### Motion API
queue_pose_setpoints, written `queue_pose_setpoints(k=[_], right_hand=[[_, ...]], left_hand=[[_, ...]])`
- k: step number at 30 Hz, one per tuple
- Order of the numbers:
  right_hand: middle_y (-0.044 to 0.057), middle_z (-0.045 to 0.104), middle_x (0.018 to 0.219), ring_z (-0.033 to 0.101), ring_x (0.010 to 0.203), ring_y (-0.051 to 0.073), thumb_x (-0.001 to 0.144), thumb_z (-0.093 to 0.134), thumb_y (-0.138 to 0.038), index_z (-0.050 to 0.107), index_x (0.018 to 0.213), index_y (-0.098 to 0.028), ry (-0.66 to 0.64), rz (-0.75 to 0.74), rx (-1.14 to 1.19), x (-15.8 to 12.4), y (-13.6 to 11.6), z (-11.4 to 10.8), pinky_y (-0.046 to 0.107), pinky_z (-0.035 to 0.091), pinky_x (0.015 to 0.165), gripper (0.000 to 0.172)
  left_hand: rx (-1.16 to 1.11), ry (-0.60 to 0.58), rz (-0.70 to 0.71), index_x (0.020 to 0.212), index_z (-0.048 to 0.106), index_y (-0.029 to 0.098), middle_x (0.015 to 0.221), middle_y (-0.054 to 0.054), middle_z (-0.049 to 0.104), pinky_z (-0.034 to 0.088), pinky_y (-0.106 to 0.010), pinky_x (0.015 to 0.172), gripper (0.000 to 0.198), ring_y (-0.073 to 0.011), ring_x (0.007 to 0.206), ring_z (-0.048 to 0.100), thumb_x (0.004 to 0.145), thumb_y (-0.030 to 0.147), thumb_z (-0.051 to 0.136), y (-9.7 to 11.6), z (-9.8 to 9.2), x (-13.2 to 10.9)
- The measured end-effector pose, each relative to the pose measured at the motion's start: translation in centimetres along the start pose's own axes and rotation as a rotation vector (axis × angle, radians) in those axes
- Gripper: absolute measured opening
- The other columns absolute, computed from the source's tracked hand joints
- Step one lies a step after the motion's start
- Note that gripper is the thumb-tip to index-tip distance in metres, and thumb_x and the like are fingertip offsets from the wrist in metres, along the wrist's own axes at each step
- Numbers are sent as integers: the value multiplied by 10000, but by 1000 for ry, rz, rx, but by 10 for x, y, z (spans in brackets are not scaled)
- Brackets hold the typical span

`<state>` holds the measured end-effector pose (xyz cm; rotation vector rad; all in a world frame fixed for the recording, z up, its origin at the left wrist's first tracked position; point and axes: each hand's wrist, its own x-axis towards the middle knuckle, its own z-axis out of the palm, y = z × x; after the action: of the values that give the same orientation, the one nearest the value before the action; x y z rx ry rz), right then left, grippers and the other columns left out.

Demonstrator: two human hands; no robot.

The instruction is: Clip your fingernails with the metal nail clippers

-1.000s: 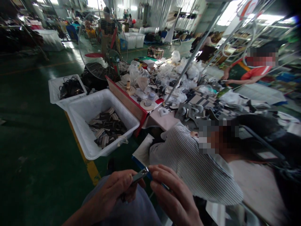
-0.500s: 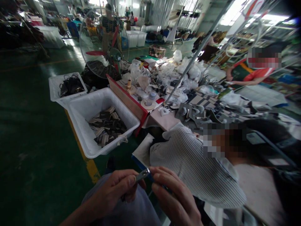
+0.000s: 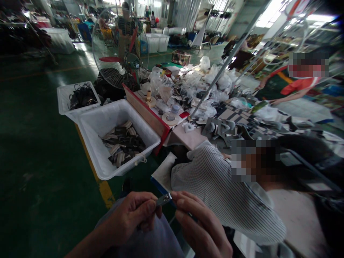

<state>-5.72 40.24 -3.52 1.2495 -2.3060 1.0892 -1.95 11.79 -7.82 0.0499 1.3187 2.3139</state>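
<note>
My left hand (image 3: pixel 134 215) is closed around a small metal nail clipper (image 3: pixel 163 199) at the bottom centre of the view. The clipper's tip meets a fingertip of my right hand (image 3: pixel 200 224), whose fingers are curled and held together just to the right. Both hands hover over my lap, above grey cloth (image 3: pixel 156 243). Nothing else shows in the right hand.
A person in a striped shirt (image 3: pixel 228 193) leans in close on the right. A white bin (image 3: pixel 88 129) of dark pieces stands ahead on the green floor, another bin (image 3: pixel 62 98) behind it. A cluttered worktable (image 3: pixel 188 138), a floor fan (image 3: pixel 118 53) and a person in orange (image 3: pixel 292 86) lie beyond.
My hands have stayed almost still with the clipper at the right fingertip. The view has shifted slightly, and the person in the striped shirt has edged a little to the right.
</note>
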Motion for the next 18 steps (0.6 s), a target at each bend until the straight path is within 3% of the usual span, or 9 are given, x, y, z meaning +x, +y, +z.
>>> queue_pose_setpoints(k=[5, 8, 11, 13, 16, 18], right_hand=[[124, 811, 1477, 811, 1417, 293, 1101, 685, -11, 788, 1424, -177, 275, -30, -17, 6, 10, 25, 390, 766, 1142, 378], [119, 811, 1419, 848, 1332, 257, 1029, 711, 80, 770, 1311, -135, 315, -48, 52, 14, 16, 32, 364, 774, 1121, 359], [108, 817, 1425, 856, 1316, 268, 1036, 716, 65, 770, 1334, -149, 332, -67, 80, 10, 18, 30, 397, 786, 1107, 371], [103, 822, 1462, 845, 1355, 306, 1077, 711, -10, 781, 1420, -200, 292, -36, 80, 0, 16, 21, 429, 796, 1099, 399], [87, 810, 1547, 807, 1438, 351, 1120, 712, -126, 755, 1555, -291, 45, 20, 56, -12, 12, 1, 478, 781, 1148, 468], [86, 807, 1560, 784, 1476, 352, 1176, 625, -156, 723, 1608, -274, -60, -41, 34, -14, 12, -11, 537, 741, 1223, 458]], left_hand=[[-35, 0, -28, 1111, 827, 112, 718, -12, 574, 407, -249, 643, 484, -106, 624, 470, 1205, 560, 670, 0, -2, 3], [-138, -46, -63, 1167, 847, 93, 726, -5, 534, 409, -255, 642, 503, -108, 627, 465, 1176, 576, 708, 1, 0, 4], [-265, -82, -88, 1193, 861, 72, 739, 18, 456, 436, -259, 646, 542, -109, 628, 464, 1139, 598, 743, 3, 2, 4], [-314, -92, -97, 1189, 868, 58, 744, 19, 439, 459, -264, 643, 585, -115, 628, 470, 1123, 625, 740, 6, 3, 4], [-332, -109, -110, 1188, 873, 51, 741, 21, 429, 480, -269, 646, 614, -115, 626, 456, 1119, 644, 726, 8, 4, 3], [-335, -121, -126, 1191, 874, 56, 738, 26, 421, 484, -267, 653, 618, -115, 627, 455, 1125, 651, 721, 8, 4, 3]])
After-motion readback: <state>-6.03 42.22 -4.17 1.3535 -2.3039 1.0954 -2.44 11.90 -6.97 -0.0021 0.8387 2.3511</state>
